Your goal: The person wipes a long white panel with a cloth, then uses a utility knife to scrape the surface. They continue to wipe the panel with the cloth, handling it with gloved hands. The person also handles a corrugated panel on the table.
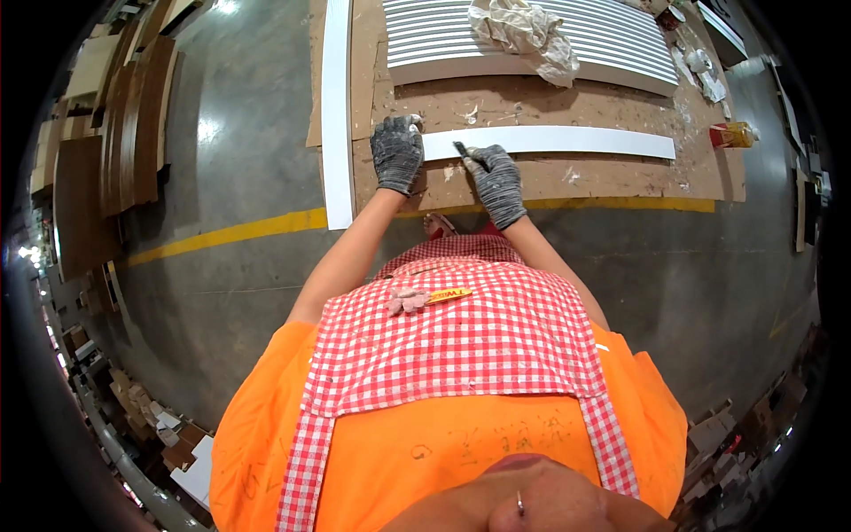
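Note:
A long white strip (567, 141) lies across a brown cardboard sheet (532, 182) on the floor. My left hand (396, 152), in a grey knit glove, rests flat on the cardboard at the strip's left end. Just to its right, my right hand (495, 182), also gloved, grips a small dark tool (463, 150) whose tip touches the near edge of the strip. A small tube and a pinkish wad (409, 301) lie on my red-checked apron (461, 337).
A second white strip (337, 115) runs away from me along the cardboard's left side. Farther off lie a white slatted panel (443, 40) with a crumpled cloth (527, 35) on it. Brown boards (133, 115) are stacked at left; a yellow floor line (239, 231) crosses the concrete.

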Tool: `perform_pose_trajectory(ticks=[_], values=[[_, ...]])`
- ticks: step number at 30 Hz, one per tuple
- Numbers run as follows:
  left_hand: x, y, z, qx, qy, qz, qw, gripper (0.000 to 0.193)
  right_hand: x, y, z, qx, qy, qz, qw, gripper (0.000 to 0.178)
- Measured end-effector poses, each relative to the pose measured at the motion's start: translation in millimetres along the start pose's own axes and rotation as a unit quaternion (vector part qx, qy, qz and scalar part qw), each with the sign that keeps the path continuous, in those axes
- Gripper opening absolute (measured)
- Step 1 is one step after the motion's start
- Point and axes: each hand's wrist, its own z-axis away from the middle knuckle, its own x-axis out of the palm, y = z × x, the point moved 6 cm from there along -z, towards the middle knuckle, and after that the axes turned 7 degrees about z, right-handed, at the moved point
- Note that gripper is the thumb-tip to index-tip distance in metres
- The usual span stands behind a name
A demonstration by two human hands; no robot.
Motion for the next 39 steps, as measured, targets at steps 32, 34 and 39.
perform_pose_trajectory(ticks=[32, 34, 39], values=[[-6, 3, -1, 0.009, 0.036, 0.051, 0.998, 0.016, -197, 149, -33, 0.015, 0.153, 0.058, 0.986, 0.014], [-5, 6, -4, 0.007, 0.027, 0.046, 0.999, 0.016, -189, 137, -32, 0.011, 0.103, 0.069, 0.992, 0.014], [-6, 8, -2, 0.007, 0.029, 0.040, 0.999, 0.016, -203, 150, -35, 0.050, 0.146, 0.028, 0.988, 0.015]])
